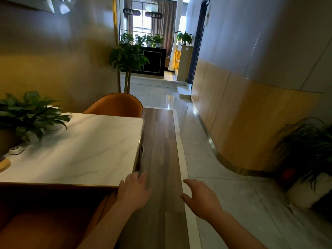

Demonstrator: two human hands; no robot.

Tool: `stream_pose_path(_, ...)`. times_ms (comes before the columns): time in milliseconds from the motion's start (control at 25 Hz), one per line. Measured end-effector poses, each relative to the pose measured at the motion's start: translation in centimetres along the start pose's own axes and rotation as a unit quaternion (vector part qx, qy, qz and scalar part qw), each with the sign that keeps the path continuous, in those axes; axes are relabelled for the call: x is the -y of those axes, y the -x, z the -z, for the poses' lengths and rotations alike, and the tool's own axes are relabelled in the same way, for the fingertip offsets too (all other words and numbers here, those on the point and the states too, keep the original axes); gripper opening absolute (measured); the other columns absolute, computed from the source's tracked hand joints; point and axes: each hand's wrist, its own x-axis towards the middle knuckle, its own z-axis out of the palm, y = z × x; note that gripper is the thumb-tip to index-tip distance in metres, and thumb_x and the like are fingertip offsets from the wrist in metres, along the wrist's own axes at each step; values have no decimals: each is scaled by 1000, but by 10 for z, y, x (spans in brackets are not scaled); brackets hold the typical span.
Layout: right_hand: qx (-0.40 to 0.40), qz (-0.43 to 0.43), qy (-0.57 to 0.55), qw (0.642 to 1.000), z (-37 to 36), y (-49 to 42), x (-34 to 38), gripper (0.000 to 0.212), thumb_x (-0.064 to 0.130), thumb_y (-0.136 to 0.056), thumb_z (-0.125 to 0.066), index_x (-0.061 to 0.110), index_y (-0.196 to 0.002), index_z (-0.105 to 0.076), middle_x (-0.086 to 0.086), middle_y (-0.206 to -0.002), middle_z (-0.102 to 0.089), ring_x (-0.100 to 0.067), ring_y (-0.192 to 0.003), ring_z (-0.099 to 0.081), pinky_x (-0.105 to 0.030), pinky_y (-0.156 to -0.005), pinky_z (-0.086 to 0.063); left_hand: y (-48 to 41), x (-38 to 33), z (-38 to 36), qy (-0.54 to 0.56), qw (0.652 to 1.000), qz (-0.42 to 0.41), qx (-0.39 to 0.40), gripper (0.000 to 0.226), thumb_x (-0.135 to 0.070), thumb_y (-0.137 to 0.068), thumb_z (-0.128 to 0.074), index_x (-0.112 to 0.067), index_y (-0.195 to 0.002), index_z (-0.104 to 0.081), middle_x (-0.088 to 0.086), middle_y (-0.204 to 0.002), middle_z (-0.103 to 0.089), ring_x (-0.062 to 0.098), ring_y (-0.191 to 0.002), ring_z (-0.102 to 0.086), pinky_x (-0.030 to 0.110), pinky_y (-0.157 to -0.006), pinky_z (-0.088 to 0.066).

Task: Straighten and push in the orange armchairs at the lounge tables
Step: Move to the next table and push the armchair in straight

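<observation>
Orange near armchair [45, 225] sits lower left, its front under the near edge of the marble surface [89, 144]. The far armchair [116, 105] stands at the opposite edge. Left hand [133, 190] is just right of the near chair, fingers [136, 177] straight, gripping nothing; contact unclear. Right hand [201, 194] hovers over the floor [161, 141], spread, empty. Judgement: left hand nearer.

Item qty, as seen:
- Orange armchairs: 2, i.e. far armchair [116, 105] and near armchair [53, 225].
- Table [86, 146]: 1.
- Hands: 2, i.e. left hand [133, 191] and right hand [201, 196].
- Potted plants: 1 tabletop plant [30, 114], 1 tall floor plant [128, 56], 1 right floor plant [309, 150], approx. 5 far-end plants [158, 40] (small, count uncertain).
- Hanging signs [131, 12]: 2.
- Call button [16, 150]: 1.
</observation>
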Motion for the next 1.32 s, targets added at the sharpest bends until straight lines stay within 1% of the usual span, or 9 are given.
stream_pose_path(200, 19, 20, 23, 999, 19, -102, -28, 56, 50, -96, -52, 32, -147, -38, 8, -142, -51, -12, -128, -46, -30, -103, -40, -104, -14, 22, 15, 1000, 24, -7, 59, -52, -97, -42, -27, -149, -30, 7, -151, -40, 26, -136, -39, 46, -111, -37)
stream_pose_path(320, 20, 28, 5, 999, 19, -155, -37, 56, 48, -96, -52, 32, -148, -36, 6, -142, -51, -12, -126, -48, -29, -101, -42, -150, -17, 22, 27, 999, 46, -6, 60, -53, -96, -44, -30, -150, -28, 6, -151, -40, 26, -136, -40, 48, -112, -37)
stream_pose_path(560, 38, 86, -3, 996, 13, -275, -62, 56, 42, -97, -52, 26, -148, -36, 5, -151, -41, -14, -132, -42, -29, -103, -40, -241, -24, 8, 44, 995, 89, 4, 65, -53, -96, -44, -30, -153, -23, 4, -153, -37, 25, -137, -38, 48, -113, -36)
stream_pose_path(720, 54, 129, -16, 990, 8, -383, -91, 58, 42, -97, -53, 27, -149, -35, 5, -150, -41, -15, -133, -41, -30, -104, -40, -330, -38, -1, 18, 993, 120, -10, 66, -53, -96, -42, -29, -154, -21, 5, -152, -37, 25, -137, -37, 48, -112, -35)
stream_pose_path(880, 63, 173, -28, 982, 22, -505, -110, 55, 43, -96, -54, 27, -146, -37, 3, -143, -47, -15, -126, -47, -30, -100, -44, -429, -55, 8, -12, 987, 156, -39, 64, -52, -96, -41, -29, -153, -22, 5, -150, -39, 25, -137, -35, 47, -112, -34)
stream_pose_path(960, 71, 201, -30, 977, 31, -558, -111, 53, 43, -97, -53, 27, -146, -38, 2, -142, -49, -15, -127, -47, -30, -102, -42, -473, -61, 15, -15, 982, 182, -46, 63, -52, -97, -42, -30, -153, -22, 5, -154, -35, 26, -142, -31, 48, -115, -30)
stream_pose_path(1040, 73, 225, -39, 971, 38, -610, -111, 54, 42, -98, -53, 27, -148, -37, 2, -145, -47, -16, -132, -43, -31, -106, -37, -519, -63, 22, -13, 978, 203, -53, 64, -53, -97, -42, -30, -153, -21, 5, -158, -29, 27, -146, -26, 50, -118, -26)
stream_pose_path(1160, 79, 249, -42, 964, 35, -683, -108, 57, 43, -98, -53, 26, -150, -34, 2, -150, -43, -17, -137, -39, -33, -110, -34, -583, -57, 27, -17, 973, 221, -58, 64, -54, -98, -41, -30, -153, -21, 5, -160, -26, 28, -147, -23, 51, -119, -23)
stream_pose_path(1320, 93, 269, -37, 958, 14, -780, -102, 58, 45, -98, -52, 26, -149, -34, 3, -149, -44, -17, -134, -42, -32, -107, -38, -673, -33, 23, -15, 972, 229, -49, 63, -52, -98, -41, -30, -153, -20, 6, -161, -25, 28, -148, -21, 52, -119, -22)
